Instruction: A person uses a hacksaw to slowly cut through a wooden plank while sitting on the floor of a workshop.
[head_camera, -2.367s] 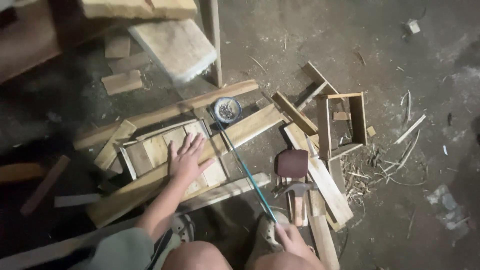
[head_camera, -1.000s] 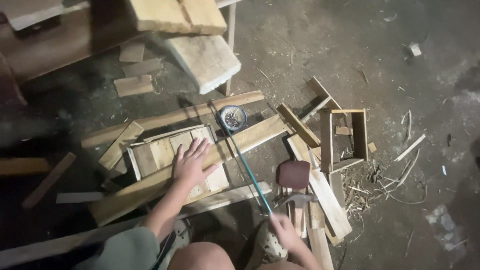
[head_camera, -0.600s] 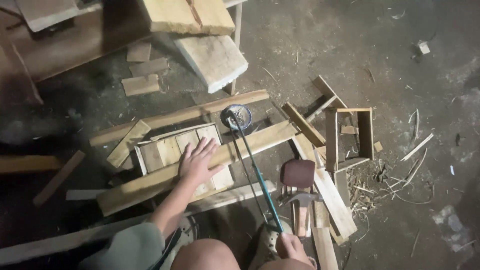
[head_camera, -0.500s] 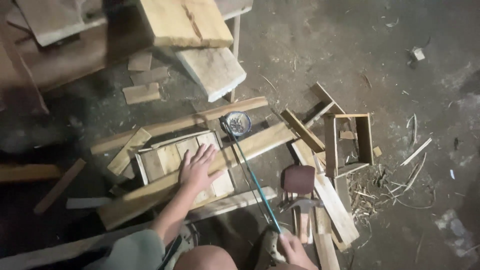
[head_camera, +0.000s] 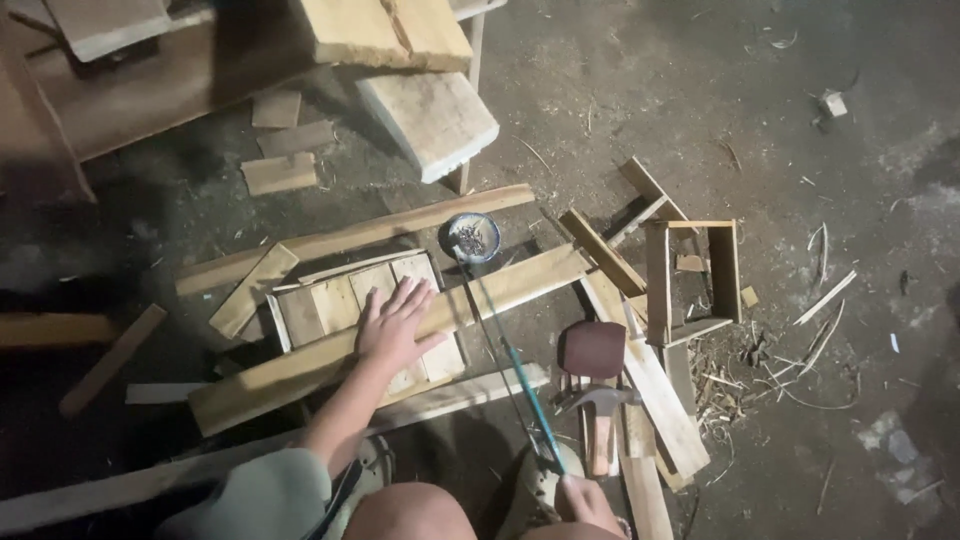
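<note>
The left hand (head_camera: 393, 325) lies flat, its fingers (head_camera: 405, 297) spread wide and gripping nothing, pressing a long plank (head_camera: 300, 362) down where it crosses a small slatted wooden panel (head_camera: 335, 300) on the floor (head_camera: 700, 90). The right hand (head_camera: 585, 500), low in the frame beside the knee, is closed around the handle end of a thin hacksaw (head_camera: 505, 350), whose frame runs up and away across the plank's right part toward a small round tin of nails (head_camera: 472, 238). The plank itself slants from lower left to upper right over the panel, its far end near a loose slat (head_camera: 600, 250) and an open box frame (head_camera: 690, 275). To saw well here, my judgement is that the pressing hand should bear weight straight down, close enough to the blade line to stop the plank chattering yet clearly to one side of it, with fingertips kept back. Long, light strokes using most of the blade should track better than short, forced ones, and the frame wants holding upright so that the cut does not wander. The tin sits right at the far end of the saw and looks easy to knock. A hammer (head_camera: 598, 410) and a dark red block (head_camera: 592, 348) lie just beside the right hand, among more offcuts.
</note>
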